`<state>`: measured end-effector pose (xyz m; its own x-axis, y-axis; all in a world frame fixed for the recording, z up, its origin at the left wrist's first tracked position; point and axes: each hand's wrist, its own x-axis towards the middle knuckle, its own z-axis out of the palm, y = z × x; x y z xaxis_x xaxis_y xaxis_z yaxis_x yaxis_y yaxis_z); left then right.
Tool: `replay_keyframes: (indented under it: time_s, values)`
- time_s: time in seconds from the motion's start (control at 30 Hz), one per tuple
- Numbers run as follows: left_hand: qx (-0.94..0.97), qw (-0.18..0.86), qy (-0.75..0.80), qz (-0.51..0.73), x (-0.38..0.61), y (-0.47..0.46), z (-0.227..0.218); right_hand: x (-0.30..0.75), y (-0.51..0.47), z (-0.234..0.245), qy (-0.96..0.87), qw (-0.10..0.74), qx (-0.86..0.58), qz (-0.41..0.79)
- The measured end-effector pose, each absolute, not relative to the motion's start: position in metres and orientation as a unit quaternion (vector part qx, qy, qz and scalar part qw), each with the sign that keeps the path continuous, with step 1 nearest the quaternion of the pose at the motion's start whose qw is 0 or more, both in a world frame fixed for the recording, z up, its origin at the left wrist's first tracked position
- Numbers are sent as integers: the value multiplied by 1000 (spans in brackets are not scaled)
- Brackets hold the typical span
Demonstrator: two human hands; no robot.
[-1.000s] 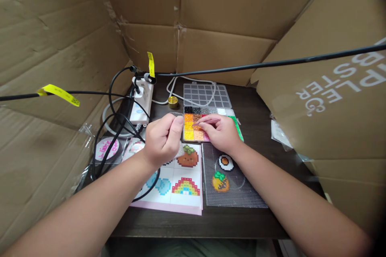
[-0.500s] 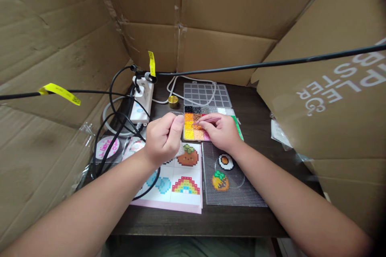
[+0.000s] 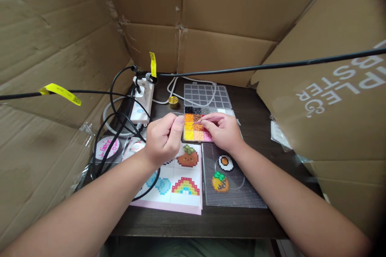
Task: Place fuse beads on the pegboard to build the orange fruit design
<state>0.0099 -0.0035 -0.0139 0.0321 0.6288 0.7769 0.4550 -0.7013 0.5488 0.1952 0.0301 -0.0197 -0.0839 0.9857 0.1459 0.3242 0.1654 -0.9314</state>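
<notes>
Tweezers (image 3: 214, 119), slim and pink, pinched between thumb and fingers of the right hand (image 3: 224, 131); too small to tell whether gripping a bead. Well left of that grip, left hand (image 3: 164, 140) curled into a fist over the pattern sheet (image 3: 185, 201); cannot tell whether clasping anything. Just left of the grip, at the tweezer tips, orange and yellow beads (image 3: 189, 125) in the bead case (image 3: 197, 141): probably very light, hard, smooth, apt to skip away under a hard squeeze; best nipped gently across the rim. At the grip itself, tweezers likely light and springy; best held around mid-length. Nearer the body, below the grip, pegboard (image 3: 235, 200) with bead egg (image 3: 226, 163) and fruit shape (image 3: 220, 182), possibly easily scattered.
</notes>
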Motion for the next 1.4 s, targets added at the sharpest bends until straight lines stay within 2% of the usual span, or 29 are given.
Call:
replay_keyframes:
  time_s: [0.67, 0.97, 1.07, 1.17, 1.4]
  values:
    - [712, 64, 372, 592, 10, -5, -12, 196, 26, -18, -627, 459, -512, 365]
    - [705, 42, 367, 606, 10, -5, -10, 221, -5, 45, -617, 591, -453, 255]
    - [696, 40, 369, 614, 10, -4, -11, 235, -38, 53, -598, 625, -453, 214]
    - [691, 42, 372, 618, 10, -3, -12, 246, -81, 37, -582, 618, -481, 219]
    - [688, 32, 375, 620, 11, -2, -12, 263, -141, -36, -529, 574, -556, 286]
